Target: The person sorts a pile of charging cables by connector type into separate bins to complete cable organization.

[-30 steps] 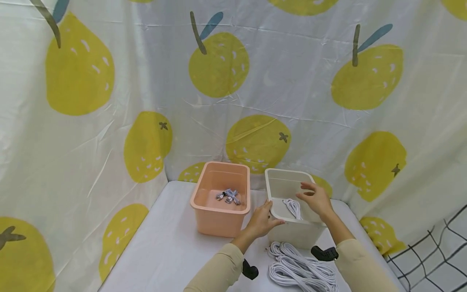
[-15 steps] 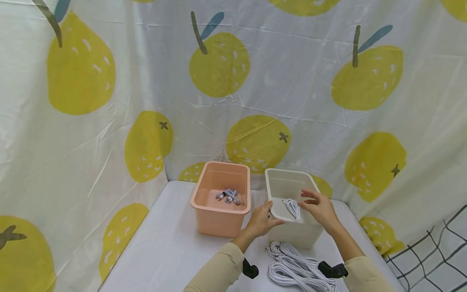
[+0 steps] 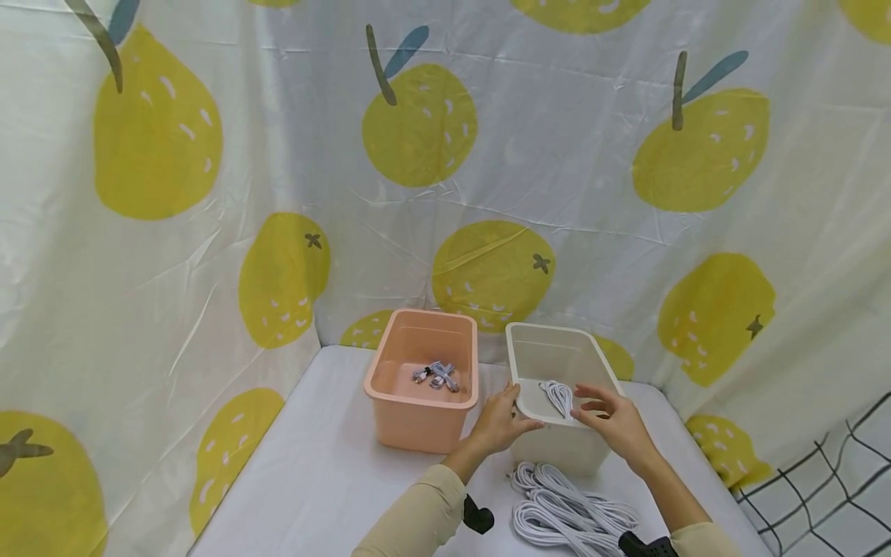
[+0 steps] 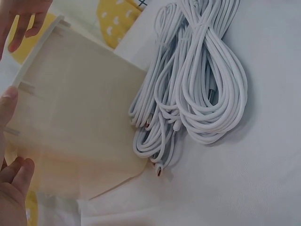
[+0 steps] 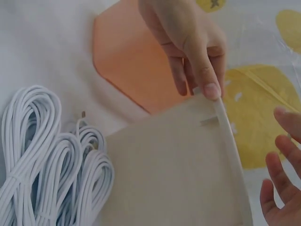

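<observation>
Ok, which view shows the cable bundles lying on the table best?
The left wrist view: the cable bundles appear large there, with several plug ends visible, though cropped at the top. The head view shows them smaller, before the cream bin; the right wrist view shows loops, cropped at the bottom.

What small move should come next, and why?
Perhaps reach the right grip down to the coiled white cables in front of the cream bin: that grip holds nothing, a similar bundle lies inside the bin, and the left grip holds the bin at its near corner.
</observation>
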Tool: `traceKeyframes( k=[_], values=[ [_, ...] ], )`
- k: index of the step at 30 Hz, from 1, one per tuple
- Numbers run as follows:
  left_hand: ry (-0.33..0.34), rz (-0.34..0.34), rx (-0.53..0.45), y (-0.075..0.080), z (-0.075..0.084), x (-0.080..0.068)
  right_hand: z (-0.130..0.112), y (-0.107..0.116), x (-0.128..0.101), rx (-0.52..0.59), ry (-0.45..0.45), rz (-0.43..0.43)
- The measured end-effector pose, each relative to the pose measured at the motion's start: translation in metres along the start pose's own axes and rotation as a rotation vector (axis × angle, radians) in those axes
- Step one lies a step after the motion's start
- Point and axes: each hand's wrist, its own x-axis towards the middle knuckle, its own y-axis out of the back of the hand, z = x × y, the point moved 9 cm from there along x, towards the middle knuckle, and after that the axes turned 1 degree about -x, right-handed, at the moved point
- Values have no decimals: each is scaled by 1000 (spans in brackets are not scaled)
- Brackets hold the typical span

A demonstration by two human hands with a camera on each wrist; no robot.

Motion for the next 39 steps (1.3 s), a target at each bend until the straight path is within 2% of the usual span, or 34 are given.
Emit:
traceKeyframes(
  k=[5,9,16,26,31,39],
  values=[
    [11,0,12,1,0,-1,-2,-3,-10,15,3,0],
    [3,0,19,1,2,1,2,-9,-21,14,-7,-40],
    [-7,1,5,2,2,1,4,-26,-43,-22,90,-97],
    [-10,2,-6,1,0,2,29,-33,-68,7,40,-95],
    [-3,-1,0,0,-2,1,41,-36,-78,18,-19,-109],
    [-7,5,5,0,-2,1,69,-49,-98,-60,-79,-181]
  ],
)
